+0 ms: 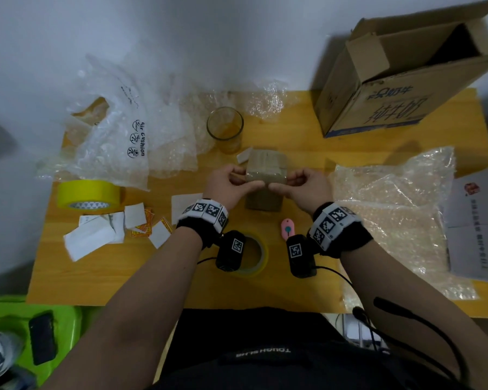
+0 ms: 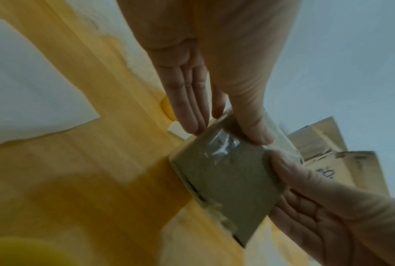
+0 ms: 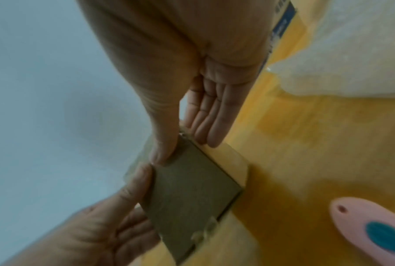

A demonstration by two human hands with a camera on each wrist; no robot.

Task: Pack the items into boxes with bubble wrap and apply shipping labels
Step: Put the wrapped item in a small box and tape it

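Small taped cardboard box (image 1: 266, 170) at table (image 1: 293, 153) centre, left hand (image 1: 228, 184) and right hand (image 1: 301, 187) both gripping it, thumbs on near face, drinking glass (image 1: 225, 128) at 11 o'clock.

We note the small box (image 1: 266, 171) at the middle of the table (image 1: 293, 153), held between the left hand (image 1: 228, 184) on its left side and the right hand (image 1: 301, 187) on its right. Behind it stands the glass (image 1: 225, 128), with bubble wrap (image 1: 164, 130) to the glass's left. The large carton (image 1: 400, 80) sits at the far right corner. A bubble wrap sheet (image 1: 392, 209) lies right of the small box. The tape roll (image 1: 88, 194) rests at the left edge, paper labels (image 1: 102, 232) nearer us. The cutter (image 1: 287, 228) and a second tape roll (image 1: 255, 256) lie in front of the small box, under our wrists.
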